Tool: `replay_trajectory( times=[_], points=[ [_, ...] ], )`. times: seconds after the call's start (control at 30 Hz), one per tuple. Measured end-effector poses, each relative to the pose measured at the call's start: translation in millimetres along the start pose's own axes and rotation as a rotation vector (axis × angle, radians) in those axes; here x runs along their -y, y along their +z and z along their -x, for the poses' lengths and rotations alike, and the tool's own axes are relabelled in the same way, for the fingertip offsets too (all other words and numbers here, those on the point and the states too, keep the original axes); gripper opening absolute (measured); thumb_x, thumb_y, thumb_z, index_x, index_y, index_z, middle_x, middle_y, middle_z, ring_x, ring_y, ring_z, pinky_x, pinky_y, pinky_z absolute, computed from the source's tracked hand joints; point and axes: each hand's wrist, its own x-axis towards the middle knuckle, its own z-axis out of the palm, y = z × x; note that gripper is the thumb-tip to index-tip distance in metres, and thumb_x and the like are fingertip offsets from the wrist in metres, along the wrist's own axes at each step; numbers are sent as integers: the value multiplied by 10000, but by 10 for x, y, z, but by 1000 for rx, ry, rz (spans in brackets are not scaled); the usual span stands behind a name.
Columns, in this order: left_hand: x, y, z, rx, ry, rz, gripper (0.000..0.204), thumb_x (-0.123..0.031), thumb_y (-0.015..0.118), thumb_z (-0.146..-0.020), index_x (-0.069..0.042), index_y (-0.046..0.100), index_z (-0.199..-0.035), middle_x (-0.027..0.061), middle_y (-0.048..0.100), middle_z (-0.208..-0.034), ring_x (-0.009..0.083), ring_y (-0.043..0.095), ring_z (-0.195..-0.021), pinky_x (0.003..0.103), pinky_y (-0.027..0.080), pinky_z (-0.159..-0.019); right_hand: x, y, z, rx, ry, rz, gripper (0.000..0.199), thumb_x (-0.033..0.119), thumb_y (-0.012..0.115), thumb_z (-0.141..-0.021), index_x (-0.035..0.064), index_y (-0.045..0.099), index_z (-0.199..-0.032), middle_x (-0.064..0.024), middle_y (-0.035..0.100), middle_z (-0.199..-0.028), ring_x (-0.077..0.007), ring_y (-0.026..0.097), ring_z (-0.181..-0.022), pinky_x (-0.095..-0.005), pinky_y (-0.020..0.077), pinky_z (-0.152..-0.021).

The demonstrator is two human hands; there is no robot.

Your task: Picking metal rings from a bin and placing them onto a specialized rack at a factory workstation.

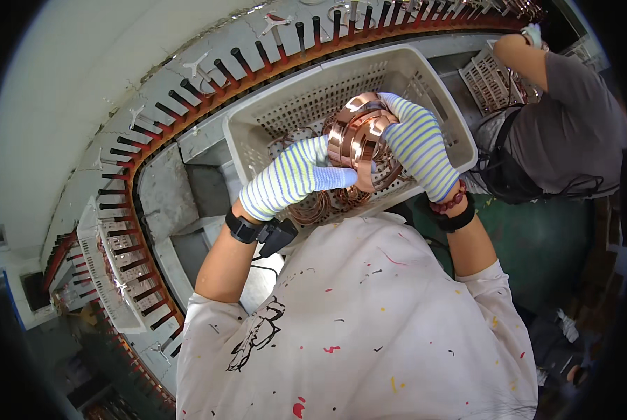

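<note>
A bunch of shiny copper-coloured metal rings (355, 136) is held up between my hands over a light grey plastic basket (275, 110). My left hand (280, 182), in a blue-and-yellow striped glove, grips their left and near side, its thumb along the lower edge. On the far right side, my right hand (420, 147), gloved alike, has its fingers closed around the rings. More thin copper-coloured rings (312, 210) lie in the basket below, partly hidden by my hands and the held bunch.
A curved line with an orange rail (142, 199) and black-tipped red pegs (242, 61) bends around the far and left sides. At the right stands a co-worker in a grey shirt (585, 115), beside another slotted basket (483, 77). A white basket (107, 280) sits beyond the rail at left.
</note>
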Motion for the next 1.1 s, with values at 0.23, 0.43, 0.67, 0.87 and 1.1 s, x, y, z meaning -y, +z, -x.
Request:
replay_trajectory(
  times=[0.23,0.43,0.67,0.87,1.1],
  points=[
    [83,177,-16,-70,4,135,443,-82,777,-905,-79,653,-1331,12,706,-1226,127,637,-1142,322,492,-1040,-92,77,-6,215,283,-358,240,98,544,-968,12,728,-1096,-138,754,-926,-197,694,-807,-327,551,-759],
    [45,366,-93,-62,76,262,558,-3,751,-892,-67,577,-1419,49,687,-1285,179,647,-1188,348,504,-1059,-356,166,107,203,-66,-234,212,142,580,-940,-1,718,-1016,-184,714,-808,-284,697,-684,-382,555,-624],
    [149,607,-112,-231,193,158,633,-71,757,-898,-29,505,-1476,66,644,-1355,163,599,-1237,330,456,-1101,-499,309,289,145,-425,152,129,91,606,-903,27,694,-973,-194,701,-870,-338,703,-790,-436,575,-725],
    [13,348,-213,-419,121,367,372,-94,663,-974,-9,624,-1333,57,711,-1185,147,682,-1066,302,559,-949,-556,230,191,566,473,-915,422,290,635,-1006,3,604,-1314,-112,695,-1209,-223,687,-1059,-423,599,-899],
    [260,-78,-252,-228,7,771,419,-152,683,-973,14,594,-1347,94,701,-1209,203,678,-1137,337,519,-1046,-638,109,-130,327,281,-683,748,336,694,-971,-3,385,-1561,-193,526,-1510,-297,505,-1395,-380,434,-1134]
  ],
)
